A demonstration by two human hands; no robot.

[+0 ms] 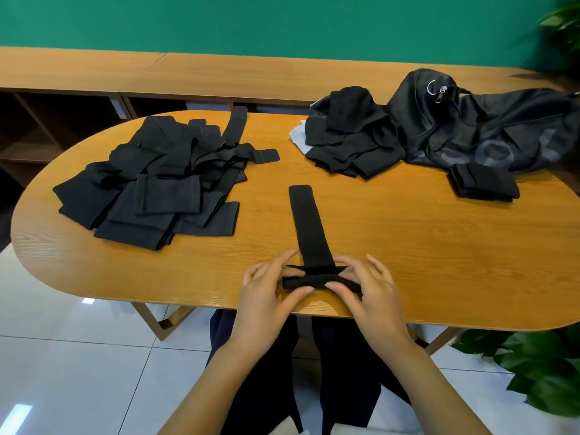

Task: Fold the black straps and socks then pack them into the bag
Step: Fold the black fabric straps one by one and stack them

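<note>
both hands (pixel 317 290) on black strap's (pixel 309 229) folded near end

- The strap (pixel 309 227) at centre frame is plain black.
- The heap of straps (pixel 150 183) at left is all black.
- The socks (pixel 351 136) at upper right are black, over a white cloth (pixel 298 135).
- The bag (pixel 489 127) at far right is black with faint grey rings and a silver zip pull (pixel 442 91).
- The table (pixel 408 246) is orange-brown wood grain.
- The wall (pixel 282 23) is green.
- The floor (pixel 62 356) is glossy white tiles.
</note>
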